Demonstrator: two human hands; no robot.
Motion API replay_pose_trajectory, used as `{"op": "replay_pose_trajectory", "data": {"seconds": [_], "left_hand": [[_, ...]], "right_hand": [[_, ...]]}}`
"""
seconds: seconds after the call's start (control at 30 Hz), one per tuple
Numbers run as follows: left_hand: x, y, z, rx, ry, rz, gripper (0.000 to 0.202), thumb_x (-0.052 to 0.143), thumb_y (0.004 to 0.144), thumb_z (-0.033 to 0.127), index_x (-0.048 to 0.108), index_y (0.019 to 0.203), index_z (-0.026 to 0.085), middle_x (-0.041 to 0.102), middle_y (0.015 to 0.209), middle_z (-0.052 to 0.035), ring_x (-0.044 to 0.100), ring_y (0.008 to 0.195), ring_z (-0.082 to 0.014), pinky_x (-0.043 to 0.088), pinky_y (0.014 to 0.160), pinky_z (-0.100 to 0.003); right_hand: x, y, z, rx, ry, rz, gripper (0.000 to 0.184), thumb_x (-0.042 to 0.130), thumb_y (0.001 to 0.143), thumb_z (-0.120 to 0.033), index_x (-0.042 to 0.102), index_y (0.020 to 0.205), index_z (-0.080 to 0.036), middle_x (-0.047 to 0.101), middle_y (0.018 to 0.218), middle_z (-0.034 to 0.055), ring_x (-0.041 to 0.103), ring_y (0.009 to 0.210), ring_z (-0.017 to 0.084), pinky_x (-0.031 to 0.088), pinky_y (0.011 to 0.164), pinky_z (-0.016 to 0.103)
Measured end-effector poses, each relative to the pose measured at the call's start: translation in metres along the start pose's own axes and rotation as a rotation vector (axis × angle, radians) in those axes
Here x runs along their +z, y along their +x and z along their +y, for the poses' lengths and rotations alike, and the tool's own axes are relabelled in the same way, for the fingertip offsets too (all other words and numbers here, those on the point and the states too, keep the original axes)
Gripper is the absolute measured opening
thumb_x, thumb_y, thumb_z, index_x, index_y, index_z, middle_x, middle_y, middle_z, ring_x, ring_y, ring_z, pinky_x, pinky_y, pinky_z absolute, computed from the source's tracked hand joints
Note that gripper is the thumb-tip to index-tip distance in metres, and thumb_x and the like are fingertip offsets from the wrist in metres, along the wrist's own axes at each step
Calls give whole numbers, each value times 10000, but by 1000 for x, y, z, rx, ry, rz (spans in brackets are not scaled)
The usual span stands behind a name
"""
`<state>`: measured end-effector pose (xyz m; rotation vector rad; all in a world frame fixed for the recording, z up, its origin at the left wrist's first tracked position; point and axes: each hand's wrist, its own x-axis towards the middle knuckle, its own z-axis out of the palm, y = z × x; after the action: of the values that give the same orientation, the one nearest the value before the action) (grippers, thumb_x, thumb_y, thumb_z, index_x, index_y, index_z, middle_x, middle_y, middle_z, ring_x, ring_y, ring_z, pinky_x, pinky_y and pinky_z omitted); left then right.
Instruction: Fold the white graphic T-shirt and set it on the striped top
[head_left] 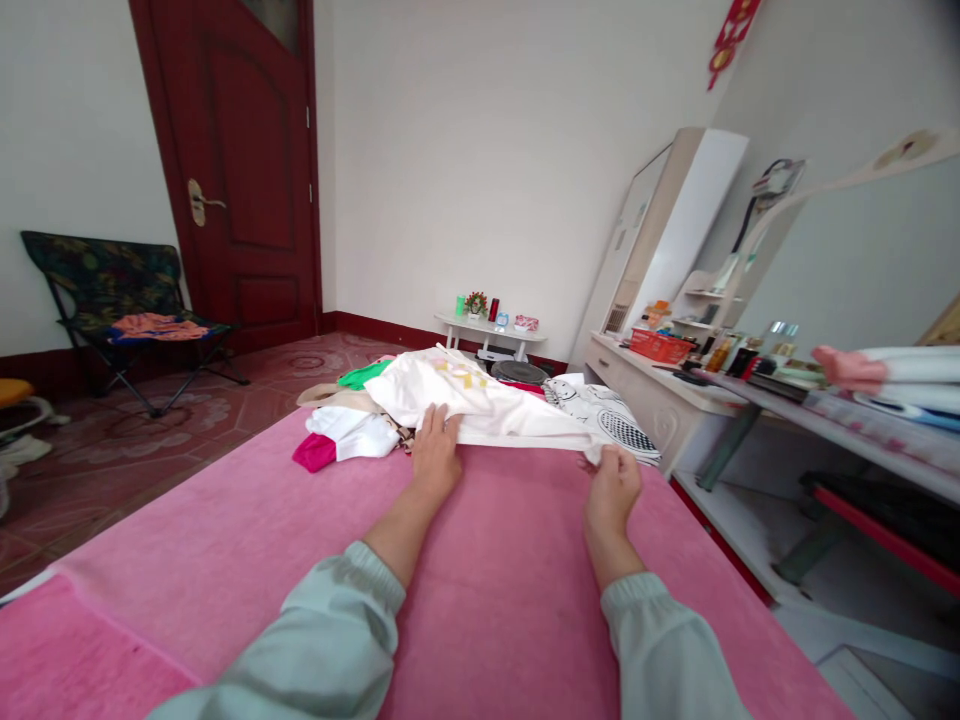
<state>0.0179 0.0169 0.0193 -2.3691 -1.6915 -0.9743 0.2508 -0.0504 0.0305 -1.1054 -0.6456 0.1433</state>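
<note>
With twelve straight ahead of you, the white garment (487,405) lies at twelve o'clock, spread across the far part of the pink cover (495,590). Your right hand (616,490), at one o'clock, has its fingers curled closed, pinching the garment's near corner; the fingertips are tucked out of sight in the fabric. Your left hand (437,450), just left of twelve, rests back up on the near edge with its fingers reaching over the cloth. Its thumb and the undersides of its fingers are hidden, so you cannot tell whether it grips or merely presses.

The yellow print on the garment is too small and creased to make out. At eleven, the white-and-pink cloth (352,435) and a green cloth (364,375) lie partly covered, their shapes unclear. At one, beyond your right hand, the black-and-white cloth (611,415) is partly overlapped by the garment.

The folding chair (105,280) stands at ten, with a crumpled orange cloth (159,327) on it. At two, the dresser (675,395) is partly blocked by the table (840,415), which the right border cuts off.
</note>
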Motion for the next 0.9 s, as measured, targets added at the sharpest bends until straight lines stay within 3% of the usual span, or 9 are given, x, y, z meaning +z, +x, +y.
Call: {"op": "replay_pose_trajectory", "data": {"seconds": [0.17, 0.3, 0.4, 0.5, 0.57, 0.6, 0.67, 0.77, 0.9], "left_hand": [[-4, 0, 14, 34, -166, -87, 557, 461, 749, 63, 464, 1275, 243, 602, 1187, -79, 574, 1069, -241, 448, 893, -344], [-13, 4, 29, 41, -369, -108, 510, 519, 771, 170, 457, 1276, 215, 681, 989, -58, 642, 918, -240, 482, 808, -331], [-24, 8, 34, 73, -575, -210, 570, 581, 766, 245, 448, 1315, 171, 675, 1083, -67, 634, 976, -210, 479, 837, -283], [-32, 7, 33, 311, -620, -625, 440, 618, 755, 324, 617, 1173, 186, 668, 1152, -45, 623, 1030, -205, 455, 887, -260], [-33, 3, 34, 459, -540, -888, 414, 647, 725, 328, 661, 1126, 223, 681, 1137, -21, 631, 1021, -209, 456, 880, -257], [-33, 0, 34, 489, -491, -949, 447, 667, 701, 315, 657, 1142, 240, 678, 1147, -17, 630, 1027, -214, 458, 873, -257], [-32, -4, 37, 498, -412, -961, 527, 705, 654, 299, 640, 1176, 261, 669, 1167, -19, 620, 1047, -228, 460, 865, -260], [-30, -6, 40, 519, -376, -957, 590, 730, 626, 318, 623, 1204, 270, 673, 1154, -25, 619, 1045, -242, 461, 869, -276], [-31, -2, 39, 487, -328, -1008, 725, 773, 567, 319, 577, 1263, 268, 642, 1206, -48, 603, 1075, -267, 449, 911, -312]], "right_hand": [[2, 17, -46, -72, 206, 180, 163, 530, 722, -327, 531, 807, -189, 527, 754, -27, 546, 668, 113, 526, 598, 248], [0, 22, -78, -187, 178, 209, 167, 512, 735, -323, 527, 831, -187, 525, 749, -17, 543, 649, 110, 486, 545, 216], [-9, 30, -86, -189, 77, 187, 231, 483, 762, -401, 542, 811, -183, 523, 689, -11, 518, 574, 119, 448, 480, 227], [-20, 38, -79, -121, -306, -36, 361, 485, 759, -507, 626, 748, -175, 537, 584, 6, 472, 487, 131, 380, 435, 247], [-23, 40, -68, -126, -713, -239, 308, 594, 685, -499, 670, 668, -201, 566, 559, 19, 470, 485, 139, 348, 454, 257], [-22, 38, -62, -142, -888, -336, 248, 651, 639, -466, 679, 633, -220, 590, 568, 22, 485, 501, 145, 341, 471, 261], [-18, 30, -48, -154, -1070, -549, 173, 712, 583, -420, 699, 626, -253, 636, 614, 18, 529, 546, 158, 344, 503, 265], [-9, 11, -28, -100, -1031, -872, 234, 766, 526, -399, 724, 713, -264, 678, 706, 9, 588, 618, 170, 378, 539, 259], [-4, -9, -10, -83, -1069, -971, 216, 788, 485, -304, 702, 675, -249, 685, 732, 8, 603, 650, 177, 390, 555, 259]]}}
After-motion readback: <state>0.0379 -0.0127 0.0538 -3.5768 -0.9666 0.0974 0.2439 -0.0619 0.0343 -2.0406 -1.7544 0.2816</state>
